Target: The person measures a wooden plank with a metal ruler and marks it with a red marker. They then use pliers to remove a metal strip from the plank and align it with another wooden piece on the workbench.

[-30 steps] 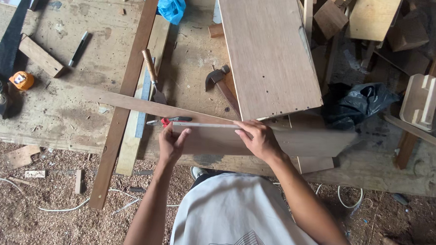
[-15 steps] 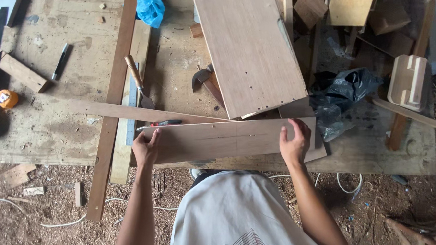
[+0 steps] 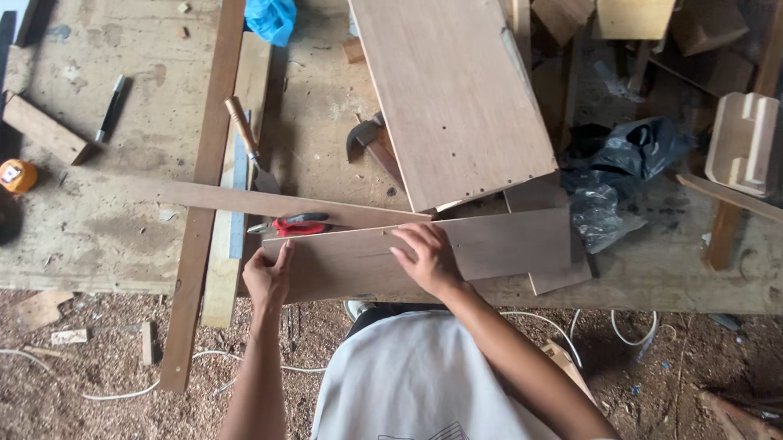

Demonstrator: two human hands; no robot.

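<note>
I have both hands on a long, narrow plywood board that lies flat along the near edge of the tabletop. My left hand grips the board's left end, thumb on the top face and fingers curled around the end, so it is closed on the wood. My right hand lies on the board's upper face near its middle, fingers spread and pressed flat, holding nothing between them.

Just beyond the board's left end lies a red-handled cutter, touching or nearly touching the board's far edge. A thin wooden strip runs slantwise across the tabletop behind it. A wood-handled scraper rests on a pale plank farther back. A large plywood panel lies tilted across the middle of the tabletop, its near corner just above my board. To its right sits a crumpled black plastic bag. An orange tape measure sits near the left edge, well apart from my hands, and a blue bag lies at the far side.
</note>
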